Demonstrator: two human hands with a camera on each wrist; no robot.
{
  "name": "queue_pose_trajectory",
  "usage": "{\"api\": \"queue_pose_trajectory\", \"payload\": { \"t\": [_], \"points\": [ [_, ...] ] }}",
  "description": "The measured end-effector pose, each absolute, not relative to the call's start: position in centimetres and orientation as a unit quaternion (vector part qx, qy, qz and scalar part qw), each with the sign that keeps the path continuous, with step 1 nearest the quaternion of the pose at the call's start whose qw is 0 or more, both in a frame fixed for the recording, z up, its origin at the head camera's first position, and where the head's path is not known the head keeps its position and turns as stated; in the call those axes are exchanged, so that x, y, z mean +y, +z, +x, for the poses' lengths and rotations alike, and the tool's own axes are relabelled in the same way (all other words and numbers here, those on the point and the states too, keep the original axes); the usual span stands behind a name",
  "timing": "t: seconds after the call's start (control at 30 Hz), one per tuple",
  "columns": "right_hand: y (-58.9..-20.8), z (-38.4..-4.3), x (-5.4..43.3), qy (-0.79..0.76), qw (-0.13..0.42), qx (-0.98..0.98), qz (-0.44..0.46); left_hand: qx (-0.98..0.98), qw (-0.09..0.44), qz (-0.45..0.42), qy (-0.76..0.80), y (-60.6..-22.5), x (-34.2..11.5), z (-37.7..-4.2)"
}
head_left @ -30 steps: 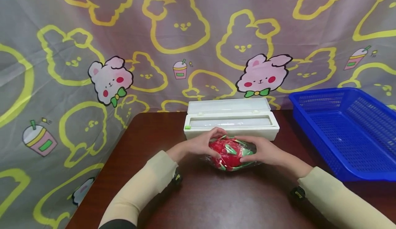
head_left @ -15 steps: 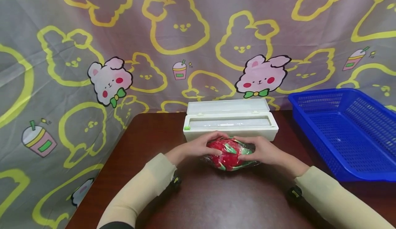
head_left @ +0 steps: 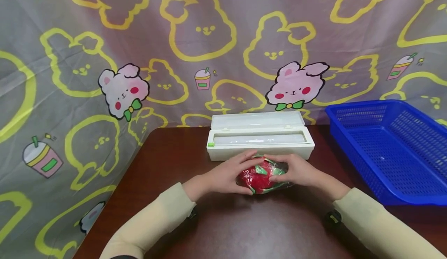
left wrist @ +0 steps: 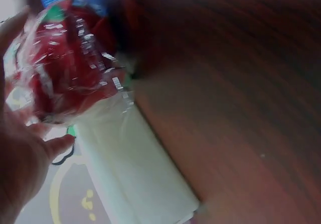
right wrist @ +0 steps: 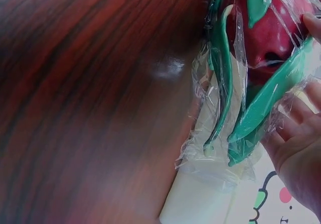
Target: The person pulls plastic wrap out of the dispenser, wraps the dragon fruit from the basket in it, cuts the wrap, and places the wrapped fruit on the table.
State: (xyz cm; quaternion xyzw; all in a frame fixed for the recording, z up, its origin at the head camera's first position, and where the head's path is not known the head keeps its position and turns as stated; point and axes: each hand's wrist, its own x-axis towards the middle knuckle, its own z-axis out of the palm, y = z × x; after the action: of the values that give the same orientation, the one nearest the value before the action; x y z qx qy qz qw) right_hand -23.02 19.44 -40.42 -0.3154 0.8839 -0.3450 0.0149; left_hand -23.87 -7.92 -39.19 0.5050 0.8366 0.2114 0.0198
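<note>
A red dragon fruit with green scales [head_left: 258, 175], wrapped in clear cling film, lies on the table between both hands in the head view. My left hand [head_left: 225, 173] spans its left end, fingers over the top and thumb low along the near side. At the other end my right hand [head_left: 300, 169] grips it, thumb in front and fingers behind. Loose, crinkled film [right wrist: 188, 151] sticks out past the green leaf tips in the right wrist view. Behind the fruit stands a white cling film box [head_left: 262, 150], its lid raised and a film roll inside.
A blue plastic basket [head_left: 370, 166] with perforated walls stands at the right of the dark wooden table [head_left: 244, 228]. A curtain printed with rabbits [head_left: 223, 37] hangs behind the table and along its left side.
My left hand has spread wider, its thumb sliding down to the fruit's lower near edge and its fingers reaching further over the top. The right hand and fruit stay nearly in place.
</note>
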Motion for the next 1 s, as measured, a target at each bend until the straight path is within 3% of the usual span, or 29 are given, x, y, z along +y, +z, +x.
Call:
{"api": "queue_pose_trajectory", "payload": {
  "t": [0.37, 0.7, 1.0],
  "points": [
    [-40.1, -22.9, 20.4, -0.385, 0.054, 0.873, -0.296, 0.835, 0.080, 0.488, 0.239, -39.8, -7.5, -25.1],
    [-39.6, -22.1, 24.4, -0.429, 0.025, 0.869, -0.245, 0.828, 0.087, 0.493, 0.253, -39.7, -7.6, -25.1],
    [-41.0, -22.4, 23.4, -0.424, 0.002, 0.865, -0.266, 0.822, 0.084, 0.500, 0.257, -39.7, -7.6, -25.1]
  ]
}}
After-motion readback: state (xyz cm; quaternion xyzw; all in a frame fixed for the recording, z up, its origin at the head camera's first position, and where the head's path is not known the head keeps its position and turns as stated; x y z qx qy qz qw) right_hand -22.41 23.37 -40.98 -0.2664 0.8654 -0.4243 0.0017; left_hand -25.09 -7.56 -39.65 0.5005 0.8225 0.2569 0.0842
